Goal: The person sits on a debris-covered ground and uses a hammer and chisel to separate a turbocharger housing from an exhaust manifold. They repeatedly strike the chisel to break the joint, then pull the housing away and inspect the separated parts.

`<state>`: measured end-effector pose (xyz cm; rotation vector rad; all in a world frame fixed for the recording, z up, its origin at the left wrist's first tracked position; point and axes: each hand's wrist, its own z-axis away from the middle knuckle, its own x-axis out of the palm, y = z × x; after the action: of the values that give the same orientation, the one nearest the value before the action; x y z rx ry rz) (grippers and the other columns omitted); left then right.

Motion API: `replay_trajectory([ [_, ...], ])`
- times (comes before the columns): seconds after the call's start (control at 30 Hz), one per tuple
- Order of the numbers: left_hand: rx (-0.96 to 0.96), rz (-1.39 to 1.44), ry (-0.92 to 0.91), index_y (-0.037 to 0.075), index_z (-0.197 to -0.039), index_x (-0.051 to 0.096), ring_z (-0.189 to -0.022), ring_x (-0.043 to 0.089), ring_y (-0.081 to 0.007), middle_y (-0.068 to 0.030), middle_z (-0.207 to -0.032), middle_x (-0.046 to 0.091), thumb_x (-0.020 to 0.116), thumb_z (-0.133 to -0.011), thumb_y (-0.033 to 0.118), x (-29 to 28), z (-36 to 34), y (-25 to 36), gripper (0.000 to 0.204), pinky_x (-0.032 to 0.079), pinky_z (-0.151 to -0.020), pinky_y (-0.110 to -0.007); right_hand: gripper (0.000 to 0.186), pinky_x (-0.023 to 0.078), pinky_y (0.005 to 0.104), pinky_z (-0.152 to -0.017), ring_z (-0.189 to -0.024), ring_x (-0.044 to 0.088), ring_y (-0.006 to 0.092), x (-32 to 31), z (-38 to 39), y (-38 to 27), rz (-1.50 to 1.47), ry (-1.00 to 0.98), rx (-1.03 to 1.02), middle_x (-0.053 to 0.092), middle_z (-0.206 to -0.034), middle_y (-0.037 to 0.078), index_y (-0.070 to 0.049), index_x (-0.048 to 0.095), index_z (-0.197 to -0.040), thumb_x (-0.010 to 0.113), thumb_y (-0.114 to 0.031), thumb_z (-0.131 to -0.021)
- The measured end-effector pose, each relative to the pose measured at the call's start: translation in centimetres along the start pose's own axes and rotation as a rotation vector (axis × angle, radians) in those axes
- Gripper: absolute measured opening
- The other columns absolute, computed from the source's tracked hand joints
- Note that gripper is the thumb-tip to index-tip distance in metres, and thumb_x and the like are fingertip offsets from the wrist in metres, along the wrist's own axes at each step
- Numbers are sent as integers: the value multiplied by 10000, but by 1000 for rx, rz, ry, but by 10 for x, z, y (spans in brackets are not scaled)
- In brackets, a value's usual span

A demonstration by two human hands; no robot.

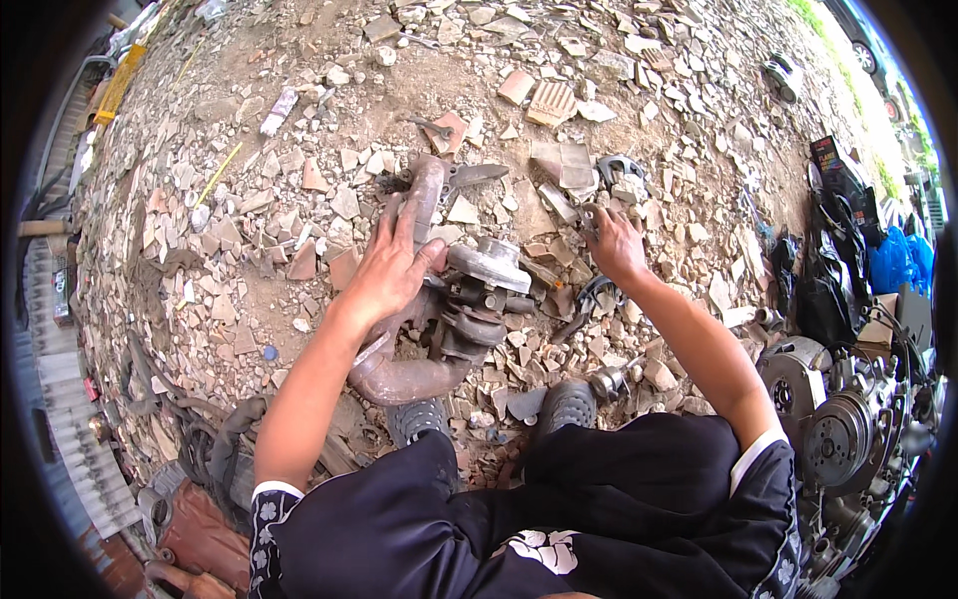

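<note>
Head view: the rusty pipe [427, 190] of a turbocharger assembly sits left of centre, its long axis running roughly up and down the frame, the turbocharger [489, 268] joined on its right side. The left hand [387, 278] is nearer, lying directly on the pipe, fingers extended along it and thumb apart; I cannot tell whether it clasps firmly. The right hand [619, 245] is right of the turbocharger and apart from it, fingers bent downward near the rubble [689, 170]; whether they pinch anything is hidden. Toward the right edge are a black bag [826, 275] and a blue bag [895, 262], contents unseen.
</note>
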<state>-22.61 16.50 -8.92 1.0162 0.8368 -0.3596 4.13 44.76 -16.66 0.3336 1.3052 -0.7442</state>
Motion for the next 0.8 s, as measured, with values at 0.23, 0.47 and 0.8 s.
replay_trajectory([
  [0.23, 93, -132, -7, 70, -1608, 261, -1531, 258, -439, -196, -1696, 156, 518, -1061, 433, -3, 0, 3, 705, 288, -1246, -503, 362, 506, 504, -962, -1073, 660, 403, 6, 18, 4, -174, 36, -80, 686, -1156, 202, -70, 582, -1304, 578, -254, -992],
  [0.47, 74, -85, -37, 136, -1602, 305, -1500, 343, -415, -155, -1695, 204, 556, -1039, 456, -4, 2, 7, 695, 362, -1202, -514, 390, 510, 484, -989, -1122, 642, 405, 16, 53, -2, -244, 165, -170, 662, -1231, 171, -88, 606, -1300, 674, -172, -925],
  [0.8, 135, 24, -7, 161, -1577, 371, -1493, 347, -441, -222, -1656, 256, 609, -1022, 397, 0, 2, 0, 648, 340, -1219, -489, 375, 511, 474, -994, -1151, 628, 362, 12, 107, 11, -243, 124, -240, 627, -1253, 145, -131, 618, -1299, 654, -120, -926],
])
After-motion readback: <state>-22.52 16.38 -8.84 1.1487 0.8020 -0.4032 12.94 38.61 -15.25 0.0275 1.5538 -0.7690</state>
